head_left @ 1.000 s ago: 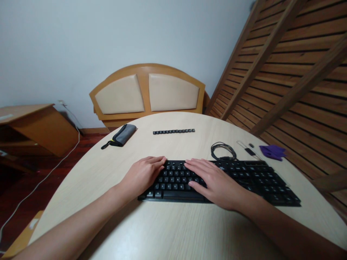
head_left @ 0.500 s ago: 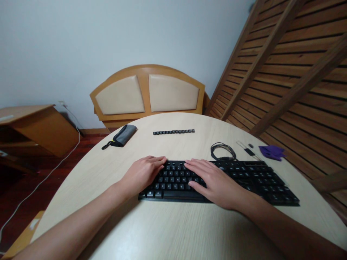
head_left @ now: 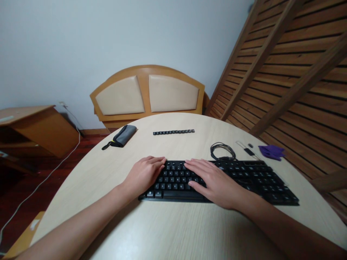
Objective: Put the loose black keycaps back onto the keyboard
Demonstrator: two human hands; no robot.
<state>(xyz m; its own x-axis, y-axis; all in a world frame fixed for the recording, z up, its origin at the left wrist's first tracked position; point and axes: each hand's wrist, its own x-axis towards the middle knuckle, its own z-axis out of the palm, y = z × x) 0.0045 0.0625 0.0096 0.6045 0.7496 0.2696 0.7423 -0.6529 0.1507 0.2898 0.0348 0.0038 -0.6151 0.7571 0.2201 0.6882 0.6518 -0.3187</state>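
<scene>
One hard forward push could drive the keyboard [head_left: 181, 186], mid-table [head_left: 173, 231], into the key row [head_left: 174, 132] near the far edge. Right hand [head_left: 215, 183]: fingers loosely extended, gripping nothing. Left hand [head_left: 143, 175]: fingers bent, grip hidden.

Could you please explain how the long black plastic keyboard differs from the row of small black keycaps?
The long black plastic keyboard lies closer; the row of small black keycaps lies farther back. The keyboard is long and broad, while the row is shorter and narrow. The left hand and right hand rest on the keyboard; neither touches the row. Both are black, on the pale table.
</scene>
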